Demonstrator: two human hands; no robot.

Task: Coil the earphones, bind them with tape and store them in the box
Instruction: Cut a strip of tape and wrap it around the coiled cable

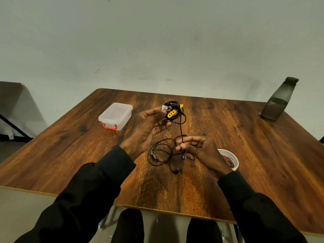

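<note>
My left hand is raised over the table's middle, holding a coiled black earphone cable with a yellow remote; a small white piece of tape sticks to its fingertip. From that coil a black cord hangs down to my right hand, which pinches the cord near the plug. A second, loose black earphone cable lies on the table between my hands, its earbuds near the front. The clear plastic box with a red latch stands closed at the left. The tape roll lies behind my right wrist.
A dark water bottle stands at the far right corner of the wooden table. A pale wall rises behind it. A dark frame shows at the far left, and my knees are under the near edge.
</note>
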